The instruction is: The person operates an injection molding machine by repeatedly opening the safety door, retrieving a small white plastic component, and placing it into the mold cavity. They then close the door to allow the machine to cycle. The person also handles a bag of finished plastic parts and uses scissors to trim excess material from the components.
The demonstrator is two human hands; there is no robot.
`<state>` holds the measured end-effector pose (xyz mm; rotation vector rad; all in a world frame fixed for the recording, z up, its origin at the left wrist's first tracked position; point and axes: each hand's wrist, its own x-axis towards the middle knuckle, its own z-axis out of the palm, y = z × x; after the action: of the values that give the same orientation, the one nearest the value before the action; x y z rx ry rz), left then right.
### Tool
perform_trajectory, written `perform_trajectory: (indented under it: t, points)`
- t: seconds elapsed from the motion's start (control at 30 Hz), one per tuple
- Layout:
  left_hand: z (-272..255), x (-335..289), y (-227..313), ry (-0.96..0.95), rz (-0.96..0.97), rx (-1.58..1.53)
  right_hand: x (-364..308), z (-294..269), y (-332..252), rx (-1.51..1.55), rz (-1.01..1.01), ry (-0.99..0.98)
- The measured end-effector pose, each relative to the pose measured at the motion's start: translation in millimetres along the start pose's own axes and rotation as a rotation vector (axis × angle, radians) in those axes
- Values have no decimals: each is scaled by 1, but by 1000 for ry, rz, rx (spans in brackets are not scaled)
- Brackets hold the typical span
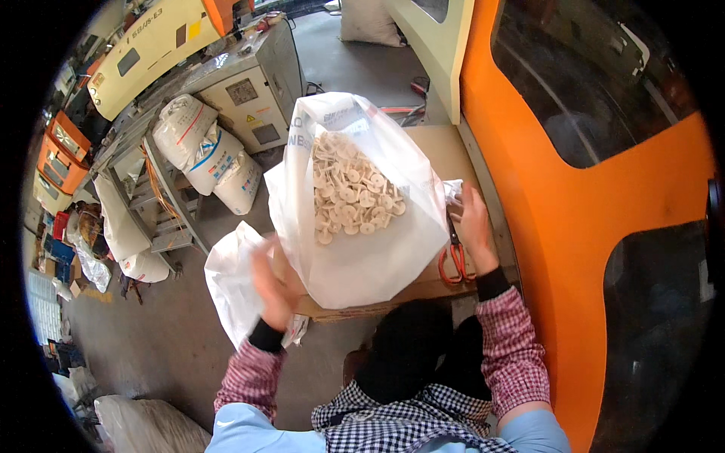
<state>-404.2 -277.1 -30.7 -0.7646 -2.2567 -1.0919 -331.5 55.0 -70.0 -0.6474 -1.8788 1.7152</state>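
Note:
In front of me stands a large white woven bag (pixel 362 275), its mouth spread wide. Inside it lies a heap of small cream plastic parts (pixel 351 189) with round discs and thin stems. My left hand (pixel 273 285) is at the bag's left side, smeared by motion, so its grip is unclear. A second white bag (pixel 230 275) hangs just beyond that hand. Beside the right edge of the large bag is my right hand (pixel 476 230), fingers stretched upward and apart from the thumb. Red-handled scissors (pixel 453 264) lie close to its wrist.
The bag rests on a cardboard-topped surface (pixel 442 147). An orange machine panel (pixel 544 204) rises close on my right. To the left are a metal step ladder (pixel 170 219), stacked filled sacks (pixel 208 155) and a grey cabinet (pixel 253 90). Another sack (pixel 151 426) lies at the lower left.

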Motion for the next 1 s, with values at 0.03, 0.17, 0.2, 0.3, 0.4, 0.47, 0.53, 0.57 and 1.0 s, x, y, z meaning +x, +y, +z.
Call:
perform_trajectory:
  t: [0.03,0.17,0.2,0.3,0.4,0.47,0.53,0.57,1.0]
  points:
    - [7,-14,30,-195,158,52,-19,8,-11,-102,-110,32]
    - [26,-65,52,-806,437,501,-40,19,4,-598,-519,64]
    - [35,-79,36,-903,395,681,-45,23,-11,-674,-147,-14]
    - [33,-95,11,-796,438,875,-39,14,12,-641,-220,42]
    - [25,-91,16,-790,453,929,-39,10,22,-788,-147,14]
    - [21,-93,24,-809,417,968,-53,11,13,-772,-87,33]
    - [22,-93,36,-837,366,1000,-72,11,-2,-843,-71,31]
    - [25,-92,43,-788,396,928,-82,9,-8,-920,-84,19]
    - [213,-111,149,-748,363,115,-269,-63,-27,-574,-300,187]
